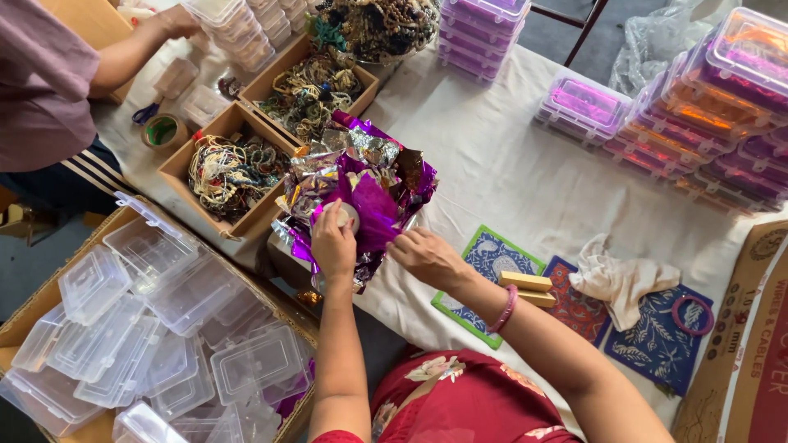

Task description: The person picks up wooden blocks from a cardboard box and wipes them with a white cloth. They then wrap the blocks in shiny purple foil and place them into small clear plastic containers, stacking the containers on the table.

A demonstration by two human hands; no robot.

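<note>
Nearest the camera, a cardboard box [16, 324] of clear plastic cases [152, 328] is seen beside the near left edge of the table [492, 164], which is covered with a white cloth. At the near edge of the table, a heap of purple and silver foil sheets [361, 176] is being worked on by both hands. The left hand [332, 244] is laid on the near side of the heap, its fingers curled around a small pale round object [343, 215] that is held against a purple sheet [373, 213]. The right hand [425, 256] is placed just beside it, and the edge of that purple sheet is pinched between its fingertips; a pink bangle [506, 308] is worn on its wrist.

To the right, along the near edge, patterned blue mats [492, 254] are laid out, with two small wooden blocks [527, 289], a crumpled white cloth [620, 279] and a pink ring [694, 316] resting on them.

Farther back, wooden trays [185, 160] filled with tangled jewellery are set toward the left edge. At the far right corner, stacks of lidded clear boxes [714, 98] with pink and orange contents are piled. At the far left corner, another person's hand [176, 20] is seen reaching among small clear boxes.
</note>
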